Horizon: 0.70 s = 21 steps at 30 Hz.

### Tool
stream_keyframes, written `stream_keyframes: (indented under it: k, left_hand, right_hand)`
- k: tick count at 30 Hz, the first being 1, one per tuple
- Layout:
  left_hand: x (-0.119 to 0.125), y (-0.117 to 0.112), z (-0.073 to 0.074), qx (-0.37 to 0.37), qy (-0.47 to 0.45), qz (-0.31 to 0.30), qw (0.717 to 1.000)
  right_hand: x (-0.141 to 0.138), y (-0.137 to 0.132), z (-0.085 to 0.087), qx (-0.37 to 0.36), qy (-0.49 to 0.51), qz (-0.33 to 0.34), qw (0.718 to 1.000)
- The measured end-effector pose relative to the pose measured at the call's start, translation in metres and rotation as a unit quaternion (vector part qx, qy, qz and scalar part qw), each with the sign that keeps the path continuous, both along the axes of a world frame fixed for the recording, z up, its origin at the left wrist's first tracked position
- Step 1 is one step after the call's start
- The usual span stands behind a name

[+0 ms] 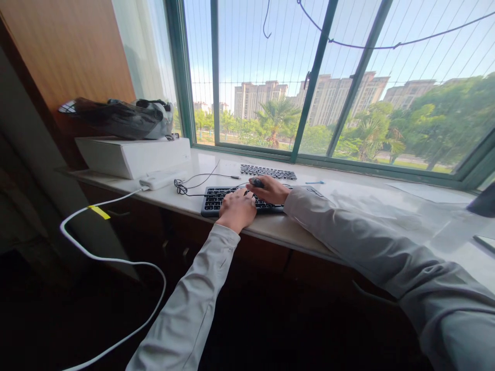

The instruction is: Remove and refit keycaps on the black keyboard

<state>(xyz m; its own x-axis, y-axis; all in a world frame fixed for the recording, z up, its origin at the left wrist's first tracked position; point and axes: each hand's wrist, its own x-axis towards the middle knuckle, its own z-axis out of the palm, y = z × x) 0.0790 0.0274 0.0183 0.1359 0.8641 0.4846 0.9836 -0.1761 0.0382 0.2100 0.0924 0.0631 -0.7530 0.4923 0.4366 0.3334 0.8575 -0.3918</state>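
Note:
A black keyboard lies on the white window ledge. My left hand rests on its middle keys, fingers curled down onto them. My right hand lies over the keyboard's right part, and its fingers pinch a small dark object that I cannot make out. A second keyboard lies just behind, closer to the window. Both arms wear light grey sleeves.
A white box with a black bag on top stands at the ledge's left. A white power strip trails a white cable with a yellow tag. Thin black wire coils beside the keyboard. A dark object sits far right.

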Motion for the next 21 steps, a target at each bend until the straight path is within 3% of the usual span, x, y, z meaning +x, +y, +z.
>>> stream_keyframes:
  k: [7, 11, 14, 17, 21]
  left_hand:
    - [0.000, 0.002, -0.002, -0.008, -0.017, 0.002, 1.000]
    - [0.000, 0.003, -0.001, -0.010, -0.020, 0.003, 1.000]
    - [0.000, 0.003, -0.002, -0.010, -0.028, 0.008, 1.000]
    - [0.000, 0.004, -0.003, -0.010, -0.025, 0.014, 1.000]
    - [0.000, 0.004, -0.003, -0.014, -0.020, 0.011, 1.000]
  right_hand:
    - [-0.005, 0.002, -0.001, 0.033, -0.027, 0.002, 0.999]
    - [0.014, 0.011, 0.004, 0.056, -0.045, -0.020, 0.997]
    - [0.036, 0.019, 0.010, 0.006, 0.039, -0.085, 0.996]
    - [0.045, 0.019, 0.012, -0.018, 0.079, -0.097, 0.992]
    - [0.035, 0.010, 0.013, 0.002, -0.032, -0.081, 0.996]
